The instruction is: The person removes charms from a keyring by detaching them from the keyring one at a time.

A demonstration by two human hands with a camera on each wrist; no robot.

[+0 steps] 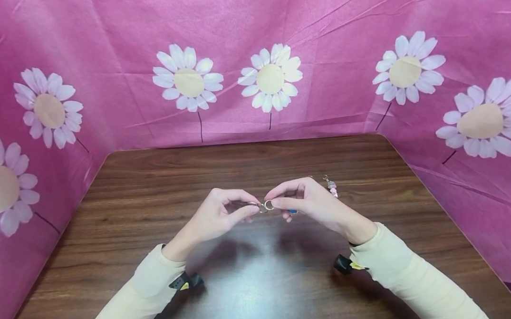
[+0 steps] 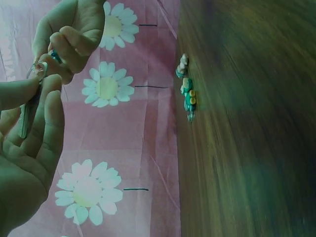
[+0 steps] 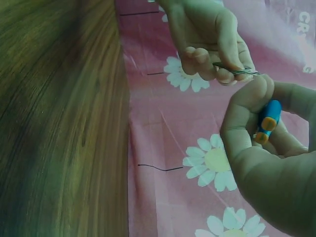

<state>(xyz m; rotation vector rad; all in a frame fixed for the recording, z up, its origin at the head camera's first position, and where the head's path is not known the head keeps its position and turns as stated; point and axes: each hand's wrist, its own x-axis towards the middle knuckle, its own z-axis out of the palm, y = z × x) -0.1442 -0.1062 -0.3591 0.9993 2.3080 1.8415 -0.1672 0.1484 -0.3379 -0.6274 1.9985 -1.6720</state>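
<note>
Over the middle of the table, my two hands meet fingertip to fingertip. My left hand point(image 1: 216, 215) pinches a thin, flat metal piece point(image 2: 29, 111) shaped like a key between thumb and fingers. A small gold key ring point(image 1: 269, 205) is pinched by my right hand point(image 1: 309, 202), close against the end of the metal piece. Whether the ring passes through it, I cannot tell. A blue and orange charm point(image 3: 269, 121) hangs inside the curl of my right hand, and its link to the ring is hidden by the fingers.
Behind my right hand, a beaded charm with pink beads point(image 1: 333, 187) and a clasp lies on the wooden table point(image 1: 152, 174). Near it, a green and yellow beaded charm point(image 2: 189, 96) shows in the left wrist view. Pink cloth with daisies point(image 1: 227, 25) walls the table's back and sides.
</note>
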